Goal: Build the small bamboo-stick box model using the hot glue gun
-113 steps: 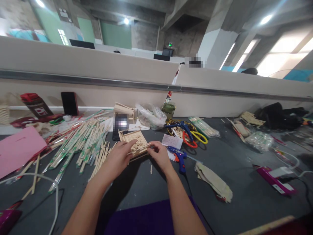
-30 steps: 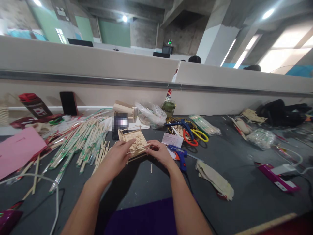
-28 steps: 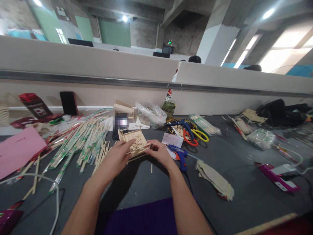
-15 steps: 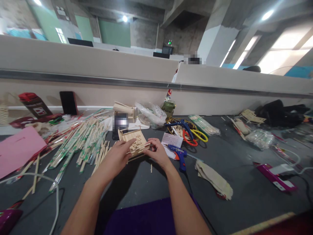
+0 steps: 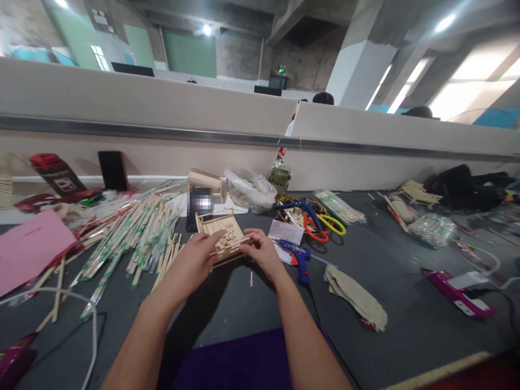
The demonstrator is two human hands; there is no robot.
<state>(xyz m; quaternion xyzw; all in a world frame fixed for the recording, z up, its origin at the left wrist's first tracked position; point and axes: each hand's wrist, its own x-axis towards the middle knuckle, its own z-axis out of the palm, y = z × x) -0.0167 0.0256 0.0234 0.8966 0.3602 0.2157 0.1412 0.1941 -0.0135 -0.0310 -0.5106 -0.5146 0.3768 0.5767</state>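
A small tray-like model built of wooden sticks (image 5: 209, 225) rests on the dark table in front of me. Short cut wooden pieces (image 5: 231, 234) lie in its middle. My left hand (image 5: 202, 250) is closed on the model's front left side, its fingers bent over the edge. At the front right corner, my right hand (image 5: 260, 250) has thumb and fingers pinched at the end of a light wooden stick (image 5: 245, 240), which runs along the front edge. Whether that stick is fixed to the model I cannot tell. A single short stick (image 5: 251, 279) lies on the table below.
Left lies a heap of wrapped chopsticks (image 5: 117, 233) beside pink paper (image 5: 34, 252). On the right are a blue glue gun (image 5: 300, 260), scissors (image 5: 331, 225), a work glove (image 5: 357, 298) and a magenta power strip (image 5: 459, 295). A phone (image 5: 112, 170) leans on the partition.
My right fingertips have shifted slightly at the corner, with the thumb a little farther right. My left hand and the model stay where they were.
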